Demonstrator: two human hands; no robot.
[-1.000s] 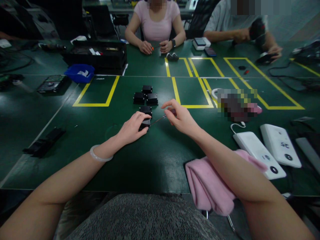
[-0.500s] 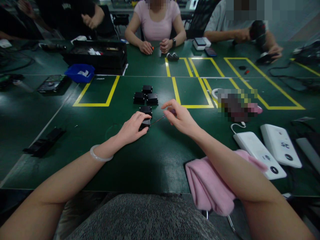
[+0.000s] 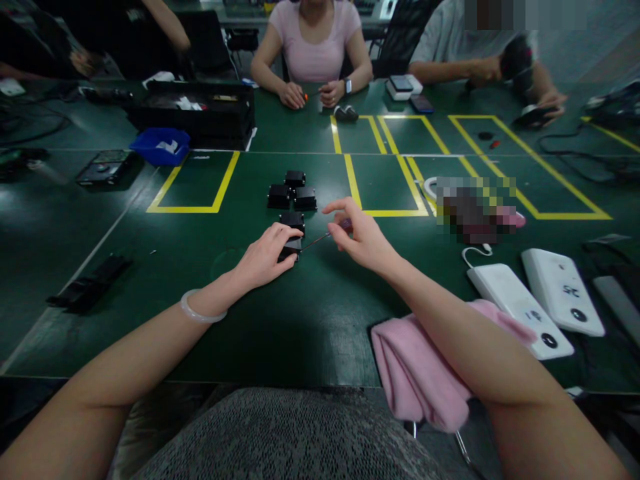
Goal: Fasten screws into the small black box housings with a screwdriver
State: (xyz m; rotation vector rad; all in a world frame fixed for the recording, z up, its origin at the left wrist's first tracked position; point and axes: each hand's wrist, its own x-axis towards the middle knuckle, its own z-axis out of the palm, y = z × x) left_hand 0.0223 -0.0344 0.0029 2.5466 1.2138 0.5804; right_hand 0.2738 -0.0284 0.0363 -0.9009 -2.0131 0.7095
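Black block (image 3: pixel 292 249) is held on the table (image 3: pixel 320 327) by the left hand (image 3: pixel 269 256), the nearer one, at that hand's three o'clock. Toward eight o'clock, a thin screwdriver (image 3: pixel 317 241), pinched by the right hand (image 3: pixel 364 233), is pointed at it. Its longest side is partly hidden.

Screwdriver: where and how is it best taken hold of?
Probably by its handle, from the right: the thin shaft slants left toward the block that the left hand holds, leaving the thicker handle on the right.
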